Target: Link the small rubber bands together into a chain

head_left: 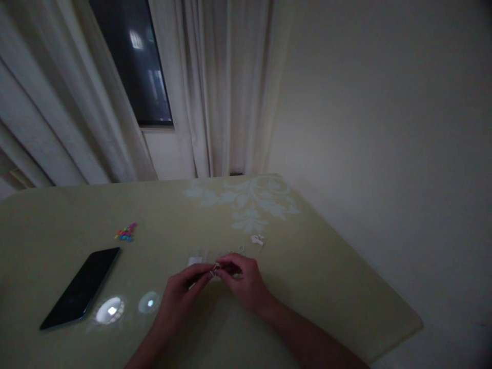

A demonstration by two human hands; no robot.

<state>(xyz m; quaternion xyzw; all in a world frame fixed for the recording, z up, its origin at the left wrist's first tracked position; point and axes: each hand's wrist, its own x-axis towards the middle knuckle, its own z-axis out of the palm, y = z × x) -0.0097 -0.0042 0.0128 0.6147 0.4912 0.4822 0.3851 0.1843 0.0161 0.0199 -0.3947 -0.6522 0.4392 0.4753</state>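
My left hand (182, 288) and my right hand (244, 281) meet low in the middle of the view, fingertips pinched together. Between them is a small pale looped piece (216, 266), thin and shiny; its exact kind is too small to make out. Just behind the fingers lies a clear plastic packet (195, 260) with a whitish patch, partly hidden by my hands. A small pale ring (241, 248) rests beyond my right hand. Farther back sit a few little white pieces (257, 239).
On the pale green table (326, 287) with a white floral print, a dark-screened tablet (82, 289) lies at the left. Behind it is a heap of several small bright-coloured pieces (126, 233). Curtains (230, 92) and a wall (384, 128) stand beyond the table edge.
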